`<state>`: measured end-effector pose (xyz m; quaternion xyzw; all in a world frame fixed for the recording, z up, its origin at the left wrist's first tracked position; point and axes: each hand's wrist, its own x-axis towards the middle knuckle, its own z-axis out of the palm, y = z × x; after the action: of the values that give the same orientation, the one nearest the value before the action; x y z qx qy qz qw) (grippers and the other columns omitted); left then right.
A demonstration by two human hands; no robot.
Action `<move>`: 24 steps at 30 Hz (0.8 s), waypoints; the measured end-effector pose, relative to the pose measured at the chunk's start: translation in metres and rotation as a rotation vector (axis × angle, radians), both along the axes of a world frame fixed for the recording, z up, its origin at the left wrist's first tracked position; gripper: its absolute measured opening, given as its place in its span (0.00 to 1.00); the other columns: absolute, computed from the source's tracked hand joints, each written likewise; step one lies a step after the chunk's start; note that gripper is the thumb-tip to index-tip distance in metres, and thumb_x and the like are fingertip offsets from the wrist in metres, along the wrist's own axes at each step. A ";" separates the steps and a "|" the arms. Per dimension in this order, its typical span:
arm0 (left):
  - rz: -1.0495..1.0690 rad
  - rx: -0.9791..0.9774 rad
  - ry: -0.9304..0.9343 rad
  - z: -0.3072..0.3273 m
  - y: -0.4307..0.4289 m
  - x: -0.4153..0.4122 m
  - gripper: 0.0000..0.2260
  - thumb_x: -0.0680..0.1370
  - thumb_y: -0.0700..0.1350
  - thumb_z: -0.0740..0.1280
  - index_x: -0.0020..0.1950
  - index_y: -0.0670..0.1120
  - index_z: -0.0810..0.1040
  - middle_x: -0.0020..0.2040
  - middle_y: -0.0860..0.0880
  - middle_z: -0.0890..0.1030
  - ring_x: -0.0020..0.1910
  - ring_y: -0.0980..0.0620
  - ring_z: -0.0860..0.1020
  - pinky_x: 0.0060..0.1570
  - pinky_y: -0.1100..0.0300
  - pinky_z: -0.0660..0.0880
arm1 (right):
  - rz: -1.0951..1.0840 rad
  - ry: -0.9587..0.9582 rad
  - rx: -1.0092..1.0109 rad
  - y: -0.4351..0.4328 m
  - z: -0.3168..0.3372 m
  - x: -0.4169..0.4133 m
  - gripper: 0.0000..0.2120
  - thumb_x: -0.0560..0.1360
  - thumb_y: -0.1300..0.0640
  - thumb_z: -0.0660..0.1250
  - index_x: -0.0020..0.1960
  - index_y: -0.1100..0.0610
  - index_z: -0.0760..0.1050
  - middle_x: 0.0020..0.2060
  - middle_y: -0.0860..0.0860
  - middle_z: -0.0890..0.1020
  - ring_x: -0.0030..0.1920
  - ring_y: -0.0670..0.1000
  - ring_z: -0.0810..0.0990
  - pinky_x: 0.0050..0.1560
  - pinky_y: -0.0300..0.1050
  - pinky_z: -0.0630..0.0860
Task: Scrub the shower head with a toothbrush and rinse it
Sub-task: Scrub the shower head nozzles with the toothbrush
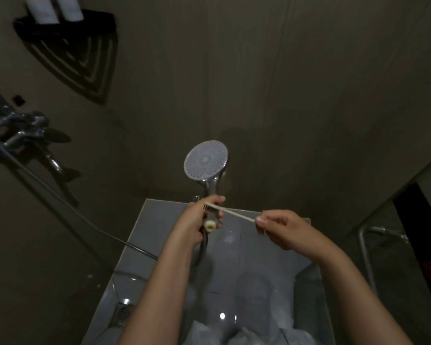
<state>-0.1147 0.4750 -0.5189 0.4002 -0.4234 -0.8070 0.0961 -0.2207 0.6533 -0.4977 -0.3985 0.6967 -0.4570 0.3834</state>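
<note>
- Left hand is gripping the chrome handle of the shower head, fingers closed around it; the nozzle face is pointing up toward the camera, above the tiled floor.
- Right hand is pinching the tail end of the toothbrush, fingers closed on it; the bristle end is lying at the left hand, not yet on the nozzle face.
- Judgement: the brush needs raising to the nozzle face; a grip nearer the bristles should be giving firmer scrubbing pressure.
- Hose is trailing left to the tap; no water is showing.
</note>
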 end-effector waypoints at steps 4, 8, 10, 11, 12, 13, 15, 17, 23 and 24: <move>-0.049 -0.111 -0.048 0.004 0.001 0.002 0.05 0.72 0.41 0.71 0.43 0.40 0.77 0.24 0.50 0.80 0.20 0.57 0.75 0.19 0.67 0.70 | 0.053 0.118 0.024 0.002 0.004 -0.001 0.14 0.77 0.54 0.63 0.34 0.55 0.77 0.20 0.42 0.70 0.22 0.39 0.66 0.26 0.28 0.61; -0.051 -0.141 -0.053 0.003 0.002 0.004 0.06 0.72 0.39 0.70 0.37 0.40 0.77 0.23 0.49 0.78 0.18 0.55 0.73 0.19 0.66 0.70 | 0.074 0.109 0.052 0.009 0.007 -0.007 0.13 0.76 0.53 0.65 0.35 0.58 0.79 0.19 0.41 0.71 0.22 0.39 0.67 0.27 0.27 0.61; -0.043 -0.157 -0.062 0.002 0.003 0.004 0.07 0.72 0.38 0.70 0.35 0.40 0.76 0.22 0.49 0.77 0.18 0.55 0.72 0.18 0.66 0.70 | 0.074 0.129 0.053 0.006 0.005 -0.005 0.14 0.76 0.53 0.66 0.35 0.59 0.80 0.20 0.42 0.71 0.23 0.39 0.66 0.27 0.27 0.61; -0.047 -0.159 -0.063 0.002 0.003 0.004 0.07 0.72 0.38 0.70 0.35 0.40 0.75 0.22 0.49 0.77 0.18 0.55 0.72 0.18 0.66 0.70 | 0.076 0.147 0.058 0.004 0.005 -0.005 0.14 0.75 0.53 0.67 0.35 0.59 0.80 0.21 0.42 0.70 0.24 0.40 0.66 0.28 0.28 0.61; -0.057 -0.155 -0.061 0.002 0.002 0.005 0.07 0.72 0.38 0.70 0.35 0.40 0.76 0.22 0.49 0.77 0.18 0.55 0.72 0.18 0.66 0.70 | 0.081 0.156 0.064 0.003 0.005 -0.004 0.14 0.75 0.52 0.67 0.35 0.58 0.81 0.21 0.43 0.70 0.24 0.40 0.65 0.27 0.28 0.60; -0.066 -0.153 -0.060 0.002 0.000 0.006 0.07 0.73 0.38 0.70 0.36 0.40 0.76 0.22 0.49 0.77 0.18 0.55 0.72 0.18 0.66 0.70 | 0.085 0.151 0.068 0.003 0.006 -0.005 0.14 0.75 0.52 0.67 0.35 0.58 0.80 0.21 0.43 0.69 0.24 0.40 0.65 0.27 0.29 0.60; -0.071 -0.150 -0.051 0.002 -0.003 0.007 0.07 0.73 0.39 0.69 0.36 0.40 0.76 0.23 0.49 0.77 0.18 0.55 0.72 0.19 0.65 0.71 | 0.075 0.115 0.075 0.006 0.007 -0.008 0.15 0.73 0.49 0.67 0.35 0.58 0.80 0.19 0.43 0.67 0.23 0.41 0.63 0.26 0.29 0.59; -0.068 -0.139 -0.027 0.002 -0.005 0.006 0.07 0.74 0.39 0.69 0.37 0.40 0.76 0.23 0.49 0.78 0.18 0.54 0.73 0.19 0.65 0.71 | 0.045 0.092 0.066 0.008 0.007 -0.008 0.16 0.71 0.45 0.67 0.35 0.57 0.80 0.19 0.43 0.66 0.22 0.41 0.62 0.26 0.30 0.59; -0.120 0.014 0.078 0.002 -0.001 0.004 0.08 0.76 0.43 0.66 0.38 0.43 0.75 0.24 0.50 0.77 0.20 0.57 0.73 0.19 0.68 0.69 | 0.052 0.098 0.023 -0.002 0.009 -0.002 0.13 0.74 0.54 0.67 0.34 0.59 0.79 0.18 0.43 0.66 0.22 0.40 0.62 0.25 0.29 0.58; -0.112 0.068 0.108 0.003 -0.001 0.004 0.08 0.77 0.44 0.65 0.38 0.43 0.75 0.24 0.51 0.77 0.19 0.58 0.73 0.18 0.69 0.67 | 0.039 0.082 0.021 0.002 0.011 -0.004 0.13 0.73 0.52 0.67 0.34 0.58 0.79 0.18 0.43 0.67 0.22 0.40 0.62 0.26 0.28 0.59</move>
<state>-0.1106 0.4742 -0.5162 0.3349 -0.4115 -0.8455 0.0600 -0.2245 0.6552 -0.4867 -0.4264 0.7087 -0.4255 0.3674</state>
